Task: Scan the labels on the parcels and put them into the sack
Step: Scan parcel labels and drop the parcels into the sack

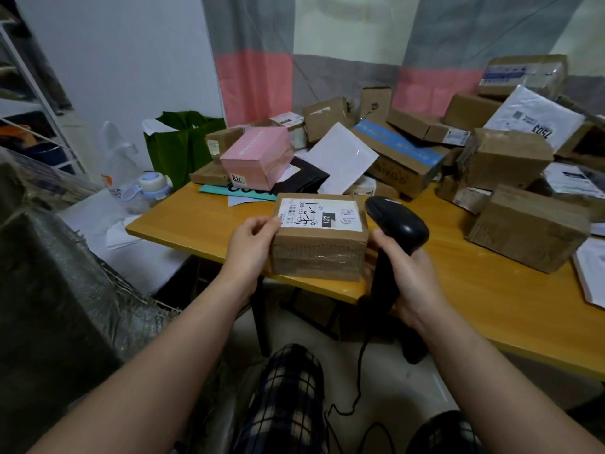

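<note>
A brown cardboard parcel (319, 253) with a white shipping label (320, 213) on top sits at the front edge of the orange table (203, 221). My left hand (252, 245) grips the parcel's left side, thumb on the label's corner. My right hand (404, 276) holds the handle of a black barcode scanner (396, 224), whose head is just right of the parcel, beside the label. A woven sack (59, 290) stands open at the left, beside the table.
Many more parcels cover the back and right of the table: a pink box (257, 157), white mailers (342, 157), several brown boxes (527, 227). A green bag (181, 145) and a water bottle (154, 188) stand at the left. The scanner's cable hangs down over my knees.
</note>
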Demonstrator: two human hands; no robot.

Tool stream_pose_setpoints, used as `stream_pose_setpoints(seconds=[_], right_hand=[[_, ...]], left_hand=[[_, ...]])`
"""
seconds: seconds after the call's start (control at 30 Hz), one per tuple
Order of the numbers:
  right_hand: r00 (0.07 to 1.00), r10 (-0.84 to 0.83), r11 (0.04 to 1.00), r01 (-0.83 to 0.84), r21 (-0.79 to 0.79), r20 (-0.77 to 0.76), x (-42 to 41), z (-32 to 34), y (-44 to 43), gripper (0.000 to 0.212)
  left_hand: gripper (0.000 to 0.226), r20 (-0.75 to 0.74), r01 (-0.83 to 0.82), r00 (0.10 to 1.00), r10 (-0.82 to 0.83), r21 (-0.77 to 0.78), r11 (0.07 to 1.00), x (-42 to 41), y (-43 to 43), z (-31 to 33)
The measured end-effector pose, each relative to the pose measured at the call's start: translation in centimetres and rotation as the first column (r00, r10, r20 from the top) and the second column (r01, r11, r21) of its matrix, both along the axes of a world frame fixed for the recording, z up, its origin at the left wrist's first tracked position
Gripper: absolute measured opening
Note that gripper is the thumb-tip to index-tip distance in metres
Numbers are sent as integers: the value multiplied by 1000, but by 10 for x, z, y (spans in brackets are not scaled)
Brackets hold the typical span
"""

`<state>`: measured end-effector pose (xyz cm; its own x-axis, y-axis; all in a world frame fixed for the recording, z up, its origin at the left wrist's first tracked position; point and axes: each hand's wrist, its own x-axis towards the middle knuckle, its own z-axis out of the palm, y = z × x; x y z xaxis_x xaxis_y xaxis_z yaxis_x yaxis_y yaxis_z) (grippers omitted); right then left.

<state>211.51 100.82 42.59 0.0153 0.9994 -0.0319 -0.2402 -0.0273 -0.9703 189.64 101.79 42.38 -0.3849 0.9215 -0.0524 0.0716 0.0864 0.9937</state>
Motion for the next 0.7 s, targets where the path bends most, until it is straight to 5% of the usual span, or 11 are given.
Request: stream_pose_setpoints(seconds=[0.2,0.33,0.5,0.7], right_hand=[[992,49,990,-64,125,118,2,1,-8,16],[981,124,981,-144,131,152,-1,3,-8,20],[962,58,989,-91,114,266,-1,10,-2,23],[894,-78,963,-47,266,441,11,14,0,27]], left_hand=[[26,53,208,977,-207,-19,978,-5,-3,0],[37,-65,255,966,-252,54,965,-6,10,26],[40,-414,326,883,-222,199,924,-9,41,57],[30,-445,413,845,-295,194,890,-5,64,57]])
